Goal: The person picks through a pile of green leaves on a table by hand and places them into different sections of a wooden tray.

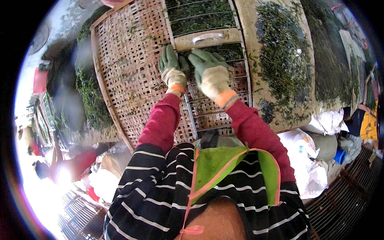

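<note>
Both my hands wear green-palmed gloves with cream cuffs and orange bands. My left hand point(172, 66) lies open, fingers stretched forward, over the left rail of a narrow metal frame with crossbars point(189, 116). My right hand point(210, 70) is open too, its fingers spread over dark green leafy strands point(232, 52) inside the frame; its palm is hidden. The frame rests on a woven slatted mat point(132, 64). Just beyond my fingers, a pale board with a metal handle point(208, 38) lies across the frame. More green strands point(200, 22) fill the part behind it.
To the right a pale worktop point(250, 24) carries a heap of chopped greens point(284, 52). Another green heap point(94, 88) stands left of the mat. White sacks point(302, 160) and a blue container point(340, 156) are at the lower right. Another person point(74, 164) is at the left.
</note>
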`<state>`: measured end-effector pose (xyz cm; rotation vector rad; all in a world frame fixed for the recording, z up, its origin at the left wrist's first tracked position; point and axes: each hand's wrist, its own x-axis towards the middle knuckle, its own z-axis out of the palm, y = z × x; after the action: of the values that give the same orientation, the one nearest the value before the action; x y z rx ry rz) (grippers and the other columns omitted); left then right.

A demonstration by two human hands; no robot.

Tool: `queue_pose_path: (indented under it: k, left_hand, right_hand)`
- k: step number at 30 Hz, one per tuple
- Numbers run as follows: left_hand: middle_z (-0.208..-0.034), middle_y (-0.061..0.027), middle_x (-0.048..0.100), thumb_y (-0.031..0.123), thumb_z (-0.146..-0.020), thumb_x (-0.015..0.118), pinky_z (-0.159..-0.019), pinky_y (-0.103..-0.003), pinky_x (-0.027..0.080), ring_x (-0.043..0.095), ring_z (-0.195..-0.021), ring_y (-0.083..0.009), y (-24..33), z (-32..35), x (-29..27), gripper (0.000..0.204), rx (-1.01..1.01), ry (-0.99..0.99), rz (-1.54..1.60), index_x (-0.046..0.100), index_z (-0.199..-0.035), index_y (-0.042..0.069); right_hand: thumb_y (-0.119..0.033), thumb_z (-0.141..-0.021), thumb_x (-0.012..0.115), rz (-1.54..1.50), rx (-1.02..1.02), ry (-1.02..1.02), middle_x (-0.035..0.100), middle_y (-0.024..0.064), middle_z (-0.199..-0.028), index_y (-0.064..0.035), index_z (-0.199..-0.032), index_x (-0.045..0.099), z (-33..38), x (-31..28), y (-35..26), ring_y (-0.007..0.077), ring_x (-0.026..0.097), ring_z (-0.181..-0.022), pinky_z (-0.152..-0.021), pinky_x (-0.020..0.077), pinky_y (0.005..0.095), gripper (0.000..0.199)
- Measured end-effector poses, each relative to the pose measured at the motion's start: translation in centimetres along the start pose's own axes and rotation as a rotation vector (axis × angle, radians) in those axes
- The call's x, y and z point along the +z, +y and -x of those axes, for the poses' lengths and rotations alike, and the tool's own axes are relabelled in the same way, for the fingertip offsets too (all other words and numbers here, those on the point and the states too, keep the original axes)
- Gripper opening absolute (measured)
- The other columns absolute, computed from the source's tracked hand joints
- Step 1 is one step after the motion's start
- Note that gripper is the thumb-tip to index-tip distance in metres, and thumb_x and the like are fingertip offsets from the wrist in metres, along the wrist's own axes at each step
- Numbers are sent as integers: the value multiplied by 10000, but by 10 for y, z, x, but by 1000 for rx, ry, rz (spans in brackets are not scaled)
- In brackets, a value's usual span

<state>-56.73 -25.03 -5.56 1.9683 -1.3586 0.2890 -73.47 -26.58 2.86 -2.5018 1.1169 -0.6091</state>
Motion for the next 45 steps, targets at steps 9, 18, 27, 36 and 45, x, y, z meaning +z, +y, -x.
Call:
queue_pose_path:
  k: [9,18,27,36,45]
  left_hand:
    - [-1496,-205,508,411,-910,688,-1158,-498,355,461,-1389,-407,3,-5,8,705,-36,-31,-97,482,-1471,37]
    - [-1510,-189,500,369,-880,706,-1181,-521,328,433,-1413,-401,12,-5,2,714,-100,-58,-51,481,-1473,41]
    - [-1532,-210,464,383,-875,701,-1216,-522,275,384,-1451,-411,7,-4,5,759,-127,-56,-72,452,-1491,15]
    - [-1611,-211,375,591,-961,530,-1261,-482,180,311,-1517,-355,2,42,-54,818,-181,-228,-187,405,-1552,39]
    - [-1658,-155,292,391,-955,575,-1263,-538,158,221,-1552,-376,9,121,-68,751,-45,-368,-103,332,-1586,65]
  right_hand:
    - [-242,-981,417,146,56,-511,339,16,-1672,-187,-1573,409,-11,15,16,221,302,-1539,-1258,165,517,594]
    - [-252,-956,497,625,130,-274,329,46,-1674,-147,-1553,433,27,-29,99,252,254,-1557,-1254,142,592,609]
    - [-30,-851,611,2,8,255,647,187,-1309,-59,-1270,656,37,-62,99,369,656,-1158,-1029,519,424,423]
    - [-170,-945,629,22,109,47,750,124,-1138,-153,-1269,695,9,-54,103,246,742,-916,-810,595,350,331]
    - [-153,-959,621,-57,-56,-544,760,82,-1109,-156,-1188,751,-18,-37,92,209,716,-883,-768,574,339,263]
